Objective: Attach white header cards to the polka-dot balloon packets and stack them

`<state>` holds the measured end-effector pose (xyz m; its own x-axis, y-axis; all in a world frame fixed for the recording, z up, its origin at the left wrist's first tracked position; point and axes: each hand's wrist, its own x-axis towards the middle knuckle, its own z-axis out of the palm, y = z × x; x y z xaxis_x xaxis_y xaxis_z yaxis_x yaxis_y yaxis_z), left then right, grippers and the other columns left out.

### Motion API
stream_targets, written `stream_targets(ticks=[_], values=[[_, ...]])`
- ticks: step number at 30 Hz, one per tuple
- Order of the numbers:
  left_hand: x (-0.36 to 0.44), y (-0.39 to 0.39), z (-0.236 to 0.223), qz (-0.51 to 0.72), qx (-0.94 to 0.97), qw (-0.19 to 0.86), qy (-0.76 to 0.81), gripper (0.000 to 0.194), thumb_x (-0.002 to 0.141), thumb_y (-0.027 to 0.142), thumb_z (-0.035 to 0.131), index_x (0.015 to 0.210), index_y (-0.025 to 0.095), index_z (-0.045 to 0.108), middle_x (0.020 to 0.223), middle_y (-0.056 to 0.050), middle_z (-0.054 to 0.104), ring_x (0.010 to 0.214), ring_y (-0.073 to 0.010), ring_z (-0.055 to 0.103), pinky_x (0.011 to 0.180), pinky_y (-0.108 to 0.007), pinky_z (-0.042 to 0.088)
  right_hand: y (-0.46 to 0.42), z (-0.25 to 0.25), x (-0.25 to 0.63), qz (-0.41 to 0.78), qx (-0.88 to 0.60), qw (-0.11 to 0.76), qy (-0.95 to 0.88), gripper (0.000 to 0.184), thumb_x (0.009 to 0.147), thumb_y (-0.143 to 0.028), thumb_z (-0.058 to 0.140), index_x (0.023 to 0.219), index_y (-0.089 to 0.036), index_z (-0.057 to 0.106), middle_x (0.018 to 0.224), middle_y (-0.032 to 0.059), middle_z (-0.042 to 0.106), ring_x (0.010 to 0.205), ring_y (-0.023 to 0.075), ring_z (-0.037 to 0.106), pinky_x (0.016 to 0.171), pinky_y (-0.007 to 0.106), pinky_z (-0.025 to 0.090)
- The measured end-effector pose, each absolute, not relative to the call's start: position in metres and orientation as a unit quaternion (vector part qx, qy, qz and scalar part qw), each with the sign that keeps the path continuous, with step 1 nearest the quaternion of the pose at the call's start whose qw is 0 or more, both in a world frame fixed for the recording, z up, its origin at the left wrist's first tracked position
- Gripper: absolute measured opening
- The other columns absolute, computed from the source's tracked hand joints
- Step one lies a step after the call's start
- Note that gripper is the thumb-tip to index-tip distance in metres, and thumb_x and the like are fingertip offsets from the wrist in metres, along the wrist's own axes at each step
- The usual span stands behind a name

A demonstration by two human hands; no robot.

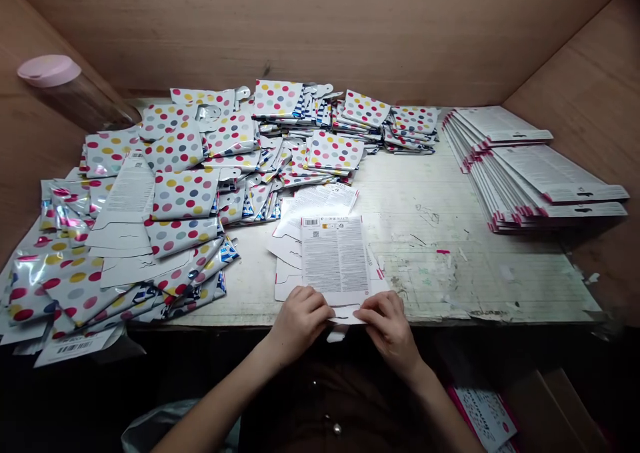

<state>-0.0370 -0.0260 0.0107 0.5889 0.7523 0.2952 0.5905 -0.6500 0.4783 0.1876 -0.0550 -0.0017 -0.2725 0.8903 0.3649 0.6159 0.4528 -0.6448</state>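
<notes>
Your left hand (299, 323) and right hand (390, 329) sit close together at the near edge of the surface (450, 273), fingers (320, 309) pinching the folded lower edge of a printed white card (335, 259) lying flat before you. Loose cards (320, 203) lie just behind it. Polka-dot packets (185, 194) are heaped ahead and to your left; stacked white packs (555, 179) lie right. A pink-lidded jar (50, 71) stands far left.

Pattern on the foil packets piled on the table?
The foil packets are white with pink, yellow, grey and teal polka dots; best seen in the head view.
</notes>
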Motion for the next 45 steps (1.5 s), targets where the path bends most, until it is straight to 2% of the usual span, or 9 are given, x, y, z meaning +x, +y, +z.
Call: stream_targets(ticks=[14,20,26,32,36,39,41,43,45], values=[[-0.028,-0.033,0.013,0.224,0.781,0.214,0.542,0.008,0.088,0.027,0.061,0.084,0.020,0.058,0.075,-0.001,0.058,0.072,-0.0185,0.056,0.066,-0.033,0.043,-0.047,0.005,0.178,0.250,-0.608,0.252,-0.710,0.021,0.089,-0.033,0.061,0.072,-0.021,0.057,0.075,0.0008,0.057,0.079,0.0205,0.050,0.074,0.037,0.032],[-0.021,-0.029,0.019,0.169,0.652,0.174,0.718,0.059,0.068,0.042,0.079,0.111,0.020,0.046,0.101,-0.005,0.055,0.092,-0.0266,0.059,0.071,-0.039,0.050,-0.051,0.003,0.167,0.209,-0.712,0.274,-0.612,0.025,0.084,-0.043,0.064,0.094,-0.023,0.054,0.084,0.0021,0.057,0.080,0.0229,0.051,0.072,0.036,0.034],[-0.025,-0.031,0.026,0.133,0.661,0.133,0.727,0.039,0.069,0.045,0.076,0.087,0.018,0.054,0.086,-0.008,0.060,0.086,-0.0321,0.058,0.070,-0.043,0.048,-0.053,-0.007,0.164,0.162,-0.726,0.301,-0.597,0.019,0.087,-0.042,0.059,0.086,-0.024,0.055,0.082,0.0035,0.057,0.078,0.0242,0.053,0.069,0.037,0.036],[-0.020,-0.040,0.039,0.290,0.569,0.452,0.623,0.032,0.090,0.052,0.048,0.094,0.022,0.059,0.055,0.002,0.057,0.050,-0.0181,0.056,0.049,-0.028,0.045,-0.055,0.002,0.152,0.304,-0.677,0.487,-0.460,0.051,0.074,-0.049,0.072,0.112,-0.022,0.052,0.089,0.0042,0.060,0.073,0.0200,0.058,0.064,0.034,0.048],[0.003,-0.039,0.049,0.379,0.495,0.574,0.531,0.039,0.092,0.057,0.042,0.096,0.021,0.058,0.052,0.003,0.057,0.043,-0.0151,0.054,0.043,-0.025,0.043,-0.046,0.023,0.162,0.554,-0.532,0.560,-0.311,0.048,0.080,-0.054,0.066,0.110,-0.019,0.052,0.078,0.0024,0.064,0.048,0.0107,0.052,0.041,0.022,0.038],[-0.007,-0.009,0.049,0.402,0.581,0.454,0.543,0.042,0.095,0.054,0.034,0.096,0.022,0.060,0.077,-0.005,0.067,0.064,-0.0190,0.062,0.061,-0.032,0.052,-0.006,0.055,0.228,0.484,-0.574,0.613,-0.245,0.046,0.072,-0.049,0.076,0.101,-0.020,0.056,0.071,-0.0011,0.065,0.040,0.0062,0.046,0.034,0.017,0.030],[-0.028,0.024,0.044,0.389,0.634,0.241,0.624,0.052,0.089,0.059,0.040,0.118,0.020,0.057,0.112,-0.014,0.063,0.097,-0.0293,0.061,0.085,-0.046,0.050,0.038,0.084,0.295,0.376,-0.625,0.640,-0.242,0.048,0.065,-0.042,0.083,0.099,-0.021,0.057,0.073,-0.0017,0.066,0.041,0.0059,0.047,0.033,0.016,0.030],[-0.047,0.056,0.034,0.275,0.656,0.073,0.699,0.075,0.082,0.069,0.043,0.126,0.009,0.054,0.129,-0.024,0.050,0.118,-0.0435,0.045,0.092,-0.057,0.042,0.088,0.114,0.359,0.326,-0.666,0.631,-0.229,0.043,0.066,-0.034,0.085,0.097,-0.019,0.059,0.077,-0.0002,0.066,0.044,0.0059,0.047,0.036,0.017,0.036],[-0.056,0.079,0.025,0.168,0.652,0.021,0.739,0.083,0.078,0.070,0.046,0.130,0.005,0.051,0.129,-0.025,0.047,0.116,-0.0446,0.044,0.091,-0.055,0.041,0.136,0.138,0.404,0.319,-0.673,0.631,-0.216,0.034,0.078,-0.034,0.075,0.103,-0.016,0.060,0.089,0.0043,0.066,0.060,0.0106,0.058,0.049,0.023,0.049]])
